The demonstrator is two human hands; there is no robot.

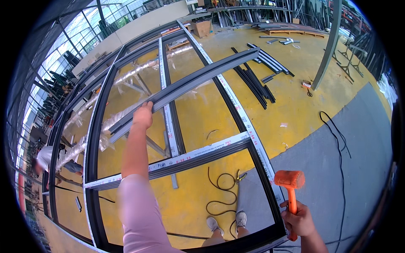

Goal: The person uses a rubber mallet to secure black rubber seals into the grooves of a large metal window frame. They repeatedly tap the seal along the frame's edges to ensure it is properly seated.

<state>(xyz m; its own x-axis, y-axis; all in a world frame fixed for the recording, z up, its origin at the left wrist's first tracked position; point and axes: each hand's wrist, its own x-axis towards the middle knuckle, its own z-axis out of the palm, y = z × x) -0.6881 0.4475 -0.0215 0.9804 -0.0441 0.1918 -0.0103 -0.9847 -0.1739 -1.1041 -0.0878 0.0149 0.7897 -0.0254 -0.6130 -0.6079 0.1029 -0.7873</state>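
Note:
My left hand point(144, 114) reaches forward with its fingers closed on the edge of a long grey metal profile point(198, 75). The profile lies slantwise across the bars of a large dark metal frame point(194, 157), whose faces carry white protective film. Low on the right, my right hand point(298, 220) is wrapped round the handle of an orange mallet point(289, 180). The mallet's head points up, beside the frame's right-hand bar and apart from the grey profile. My feet show through the nearest opening of the frame.
Plastic-wrapped supports point(78, 149) run beneath the frame. Dark profiles point(253, 84) lie on the yellow floor at right. A black cord point(221, 189) and pliers point(240, 176) lie near my feet. A grey post point(329, 46) stands at right; another person point(47, 157) bends at far left.

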